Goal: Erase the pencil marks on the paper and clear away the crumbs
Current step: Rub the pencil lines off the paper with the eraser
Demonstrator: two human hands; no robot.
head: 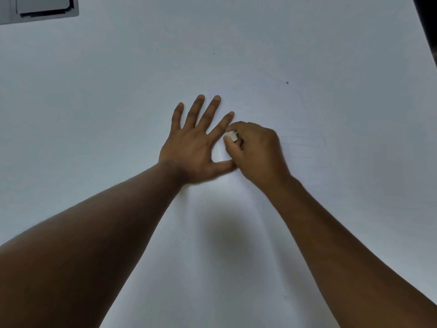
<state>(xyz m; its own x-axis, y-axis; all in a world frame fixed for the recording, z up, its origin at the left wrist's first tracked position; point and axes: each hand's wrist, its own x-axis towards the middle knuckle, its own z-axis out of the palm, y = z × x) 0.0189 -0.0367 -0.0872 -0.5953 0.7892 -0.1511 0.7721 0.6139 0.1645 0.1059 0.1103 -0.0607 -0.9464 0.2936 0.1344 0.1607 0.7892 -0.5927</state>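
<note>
A white sheet of paper point(236, 233) lies on the white table, its edges hard to tell from the surface. My left hand point(194, 147) presses flat on it with fingers spread, holding nothing. My right hand point(255, 150) sits just right of it, fingers closed on a small white eraser point(231, 136) that touches the paper between my left index finger and thumb. Faint grey pencil marks point(305, 143) streak the paper to the right of my right hand. Two tiny dark crumbs lie farther back, one point(214, 53) ahead of my hands and another point(287, 83) to the right.
A grey rectangular object point(42, 8) sits at the table's far left corner. The table's right edge point(425, 39) curves down the upper right, with darkness beyond it. My two forearms cross the near part of the table.
</note>
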